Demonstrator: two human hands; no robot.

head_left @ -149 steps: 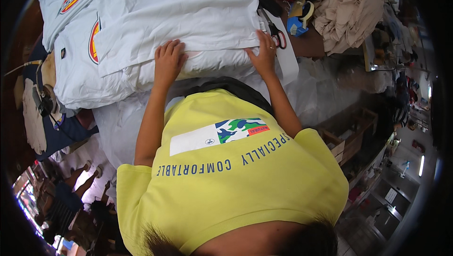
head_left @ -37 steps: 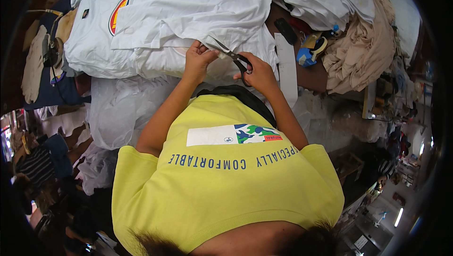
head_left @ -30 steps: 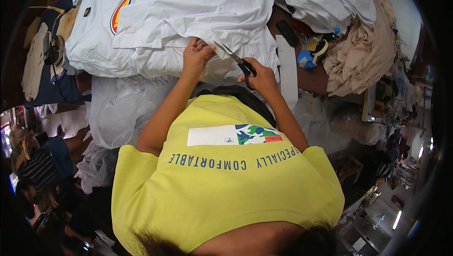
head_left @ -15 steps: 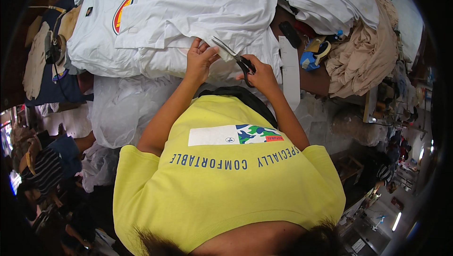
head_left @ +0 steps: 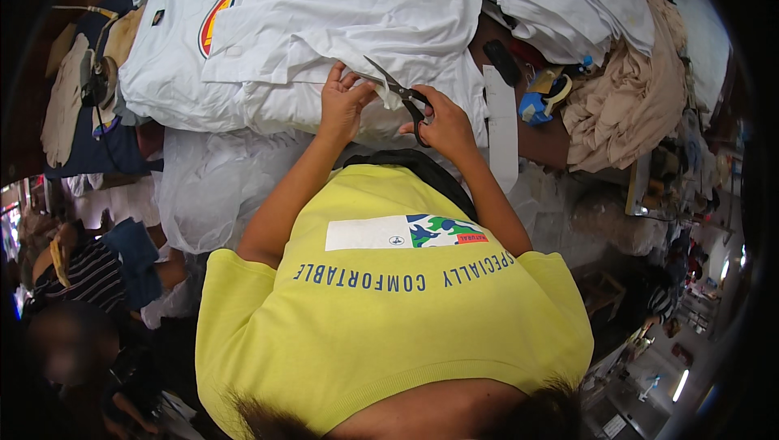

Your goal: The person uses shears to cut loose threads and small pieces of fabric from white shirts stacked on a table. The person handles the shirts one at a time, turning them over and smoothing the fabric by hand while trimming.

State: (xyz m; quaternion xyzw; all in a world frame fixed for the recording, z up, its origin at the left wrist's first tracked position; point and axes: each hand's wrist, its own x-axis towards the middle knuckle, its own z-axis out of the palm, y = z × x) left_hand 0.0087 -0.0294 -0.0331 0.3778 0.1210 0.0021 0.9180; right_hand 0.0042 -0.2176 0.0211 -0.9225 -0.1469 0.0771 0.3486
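My right hand [head_left: 445, 122] grips the black handles of a pair of scissors [head_left: 403, 90], whose blades stand apart at the edge of white cloth. Between the thumb and fingers of my left hand [head_left: 344, 99] that edge of a white T-shirt [head_left: 312, 55] is pinched, just left of the blades. The shirt lies on a thick pile of white T-shirts [head_left: 162, 67], one of which carries a red, yellow and green print [head_left: 214, 22]. Whether the lower blade passes under the cloth is hard to make out.
Right of the pile lie a white strip of card [head_left: 501, 128], a black object [head_left: 501, 62], a blue tape dispenser [head_left: 542, 99] and heaped beige cloth [head_left: 613, 111]. Clear plastic [head_left: 215, 188] hangs below the table edge. Another person in a striped top [head_left: 93, 274] sits at left.
The scissor blades have opened wider, and my right hand has spread with the handles. My left hand keeps its pinch. The person at left has shifted.
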